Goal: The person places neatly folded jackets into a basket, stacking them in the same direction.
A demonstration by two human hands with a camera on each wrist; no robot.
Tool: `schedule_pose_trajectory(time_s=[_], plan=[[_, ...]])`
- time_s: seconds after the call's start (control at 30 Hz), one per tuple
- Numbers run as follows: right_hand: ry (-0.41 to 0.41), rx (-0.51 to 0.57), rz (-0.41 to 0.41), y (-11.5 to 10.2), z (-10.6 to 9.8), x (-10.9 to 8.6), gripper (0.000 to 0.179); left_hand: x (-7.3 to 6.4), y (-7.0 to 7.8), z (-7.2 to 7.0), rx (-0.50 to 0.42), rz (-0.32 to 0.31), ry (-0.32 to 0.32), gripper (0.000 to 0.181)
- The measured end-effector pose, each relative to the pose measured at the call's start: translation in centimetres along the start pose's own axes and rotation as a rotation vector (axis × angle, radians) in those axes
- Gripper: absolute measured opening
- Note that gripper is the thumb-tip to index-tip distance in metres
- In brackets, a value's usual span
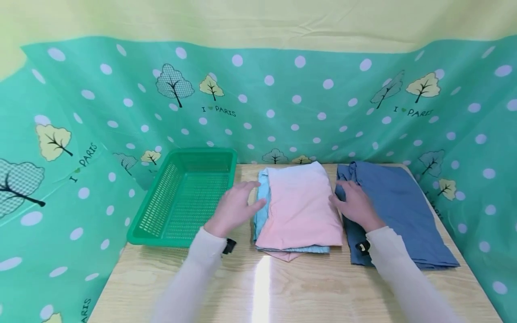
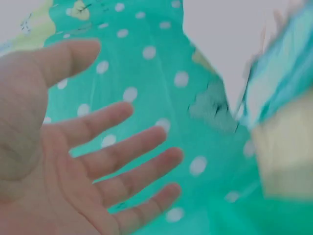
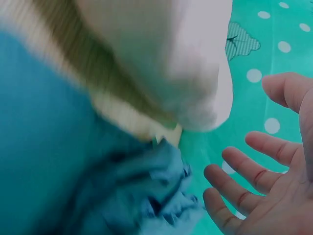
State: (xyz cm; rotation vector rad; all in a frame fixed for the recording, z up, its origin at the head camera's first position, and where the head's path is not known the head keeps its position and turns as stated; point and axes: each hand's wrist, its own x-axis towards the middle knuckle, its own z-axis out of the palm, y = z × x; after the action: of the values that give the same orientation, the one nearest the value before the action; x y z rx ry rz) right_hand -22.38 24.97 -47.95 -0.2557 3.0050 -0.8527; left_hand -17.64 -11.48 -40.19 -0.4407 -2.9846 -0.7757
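On the table (image 1: 307, 287) lay a folded dark blue cloth (image 1: 400, 206) at right; a green basket (image 1: 161, 242) stood at left; between them a pink cloth (image 1: 300, 206) rested on a light blue one; the left hand (image 1: 234, 206) and right hand (image 1: 355, 204) flanked it, fingers spread, grips released.

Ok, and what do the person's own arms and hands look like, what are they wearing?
The left sleeve and right sleeve are long, whitish and plain. A small black piece sits by the left cuff; a similar dark piece by the right cuff shows a pale patch. The left hand and right hand wear no gloves.
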Motion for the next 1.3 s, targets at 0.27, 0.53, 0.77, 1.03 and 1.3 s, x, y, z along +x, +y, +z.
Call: schedule_pose_trajectory(time_s=[0.27, 0.53, 0.77, 1.03, 1.3], plan=[[-0.007, 0.21, 0.04, -0.3, 2.7, -0.4, 0.066, 0.0, 0.2, 5.1, -0.395, -0.093, 0.175, 0.041], [0.034, 0.301, 0.082, -0.1, 3.9, -0.5, 0.067, 0.8, -1.4, 9.8, -0.415, -0.29, 0.235, 0.052], [-0.014, 0.386, 0.182, -0.3, 4.3, -0.3, 0.072, 1.4, -2.3, 11.4, -0.405, -0.406, 0.206, 0.067], [-0.063, 0.424, 0.296, -0.6, 4.7, 0.1, 0.08, 2.1, -2.3, 11.7, -0.453, -0.447, 0.149, 0.071], [-0.068, 0.458, 0.394, -0.5, 5.6, 0.6, 0.079, 3.1, -2.5, 12.1, -0.533, -0.534, 0.136, 0.066]])
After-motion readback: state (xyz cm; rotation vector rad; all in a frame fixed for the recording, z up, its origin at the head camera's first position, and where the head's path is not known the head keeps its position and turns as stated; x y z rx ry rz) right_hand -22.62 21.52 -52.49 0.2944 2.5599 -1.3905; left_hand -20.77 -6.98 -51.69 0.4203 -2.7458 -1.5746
